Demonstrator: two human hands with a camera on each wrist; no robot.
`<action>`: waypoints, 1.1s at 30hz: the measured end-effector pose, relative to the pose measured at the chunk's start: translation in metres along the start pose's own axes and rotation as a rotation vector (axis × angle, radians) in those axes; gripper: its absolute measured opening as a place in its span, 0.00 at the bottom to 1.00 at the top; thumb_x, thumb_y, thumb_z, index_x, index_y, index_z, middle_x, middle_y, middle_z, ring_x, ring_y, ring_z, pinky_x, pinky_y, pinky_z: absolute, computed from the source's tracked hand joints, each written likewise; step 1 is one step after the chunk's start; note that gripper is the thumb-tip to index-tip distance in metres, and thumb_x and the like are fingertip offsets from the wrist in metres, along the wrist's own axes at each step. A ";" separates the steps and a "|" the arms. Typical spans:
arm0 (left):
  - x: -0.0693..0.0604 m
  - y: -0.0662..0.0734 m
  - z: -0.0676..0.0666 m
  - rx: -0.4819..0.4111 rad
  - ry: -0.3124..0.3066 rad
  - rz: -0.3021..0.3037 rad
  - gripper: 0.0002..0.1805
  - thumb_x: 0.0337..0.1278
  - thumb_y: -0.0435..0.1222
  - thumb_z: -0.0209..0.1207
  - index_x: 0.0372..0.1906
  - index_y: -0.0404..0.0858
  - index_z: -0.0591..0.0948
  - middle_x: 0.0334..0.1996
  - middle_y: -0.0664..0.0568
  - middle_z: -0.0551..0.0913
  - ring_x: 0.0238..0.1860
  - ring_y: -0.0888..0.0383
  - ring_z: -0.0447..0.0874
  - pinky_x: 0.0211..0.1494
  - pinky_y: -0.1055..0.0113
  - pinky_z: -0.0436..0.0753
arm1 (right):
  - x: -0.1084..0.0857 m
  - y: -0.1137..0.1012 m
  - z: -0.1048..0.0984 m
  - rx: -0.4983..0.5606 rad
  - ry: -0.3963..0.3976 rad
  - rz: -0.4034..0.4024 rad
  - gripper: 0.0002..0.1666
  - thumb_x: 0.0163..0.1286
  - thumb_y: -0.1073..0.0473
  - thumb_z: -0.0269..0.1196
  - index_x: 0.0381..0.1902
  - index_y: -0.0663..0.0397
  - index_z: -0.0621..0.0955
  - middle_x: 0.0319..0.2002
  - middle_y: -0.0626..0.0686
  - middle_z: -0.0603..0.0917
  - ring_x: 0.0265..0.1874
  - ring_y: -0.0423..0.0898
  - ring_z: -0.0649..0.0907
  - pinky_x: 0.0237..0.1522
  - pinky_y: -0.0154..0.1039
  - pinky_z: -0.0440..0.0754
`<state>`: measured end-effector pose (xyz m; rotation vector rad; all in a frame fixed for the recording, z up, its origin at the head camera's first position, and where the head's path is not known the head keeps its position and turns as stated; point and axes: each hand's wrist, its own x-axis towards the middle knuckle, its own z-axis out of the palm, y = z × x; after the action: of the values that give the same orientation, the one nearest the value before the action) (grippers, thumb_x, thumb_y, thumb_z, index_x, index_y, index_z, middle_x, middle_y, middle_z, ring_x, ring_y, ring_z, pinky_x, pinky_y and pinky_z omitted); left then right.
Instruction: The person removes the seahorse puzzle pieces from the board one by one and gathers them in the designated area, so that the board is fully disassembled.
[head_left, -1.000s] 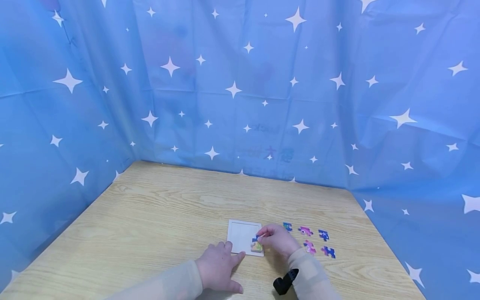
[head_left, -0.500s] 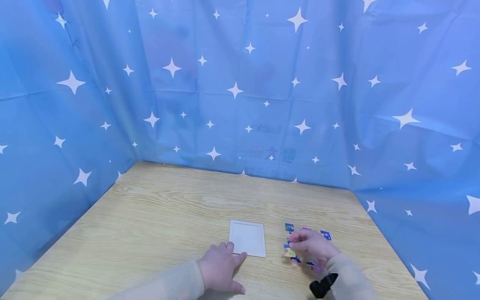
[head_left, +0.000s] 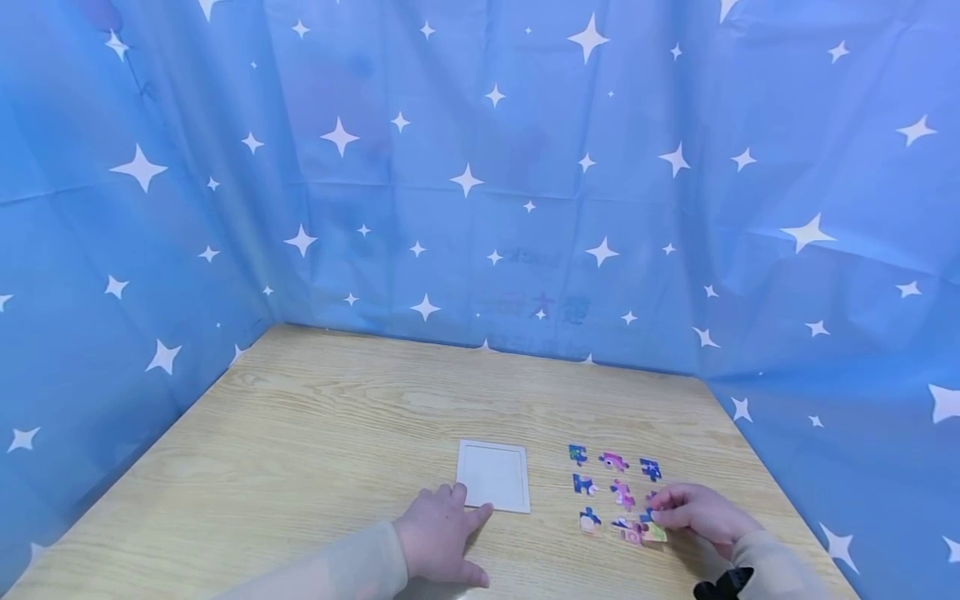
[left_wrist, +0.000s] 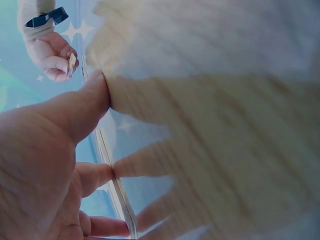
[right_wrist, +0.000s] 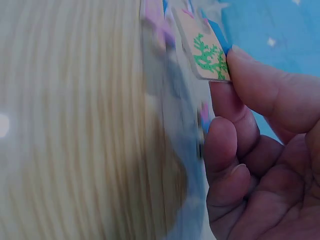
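A square white puzzle tray (head_left: 493, 477) lies flat on the table. My left hand (head_left: 441, 533) rests at the tray's near left corner, fingers extended and touching its edge. Over the lower right of the laid-out pieces, my right hand (head_left: 701, 515) pinches a jigsaw piece (right_wrist: 206, 50) between thumb and fingers. That piece is cream with green plant print and a blue part. Just left of it is a pink and blue piece (head_left: 630, 531). Another piece beside the right fingertips is mostly covered by them.
Several jigsaw pieces lie in loose rows right of the tray, among them a pink one (head_left: 622, 494), a blue one (head_left: 650, 469) and a blue and cream one (head_left: 590, 521). The wooden table (head_left: 315, 417) meets a blue star-patterned curtain (head_left: 525, 167) behind.
My right hand has carried the jigsaw piece from above the tray rightward to the lower right of the other pieces. My left hand has stayed at the tray's corner.
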<state>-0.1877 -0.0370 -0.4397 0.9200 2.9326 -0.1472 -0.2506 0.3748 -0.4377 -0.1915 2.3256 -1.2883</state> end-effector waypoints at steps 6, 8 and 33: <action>-0.001 0.000 -0.002 -0.002 0.002 0.006 0.48 0.40 0.76 0.51 0.69 0.59 0.68 0.44 0.51 0.75 0.35 0.60 0.73 0.35 0.65 0.77 | -0.009 0.009 -0.010 -0.044 0.037 0.047 0.12 0.66 0.62 0.63 0.43 0.67 0.81 0.35 0.49 0.79 0.33 0.47 0.74 0.35 0.40 0.73; -0.001 0.000 -0.002 -0.008 0.002 0.005 0.48 0.40 0.76 0.51 0.69 0.59 0.68 0.45 0.51 0.75 0.36 0.59 0.74 0.36 0.65 0.77 | -0.010 0.011 -0.011 -0.046 0.055 0.070 0.12 0.66 0.62 0.63 0.42 0.66 0.82 0.34 0.49 0.79 0.32 0.46 0.74 0.34 0.40 0.73; 0.000 0.000 0.002 0.006 0.004 -0.008 0.48 0.39 0.77 0.50 0.69 0.62 0.67 0.46 0.51 0.75 0.38 0.59 0.73 0.41 0.62 0.77 | -0.006 0.012 0.007 -0.171 0.280 0.174 0.08 0.60 0.62 0.68 0.34 0.61 0.82 0.31 0.49 0.79 0.32 0.47 0.72 0.33 0.40 0.68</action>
<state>-0.1879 -0.0371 -0.4421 0.9102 2.9415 -0.1551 -0.2406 0.3781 -0.4485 0.1444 2.6231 -1.0893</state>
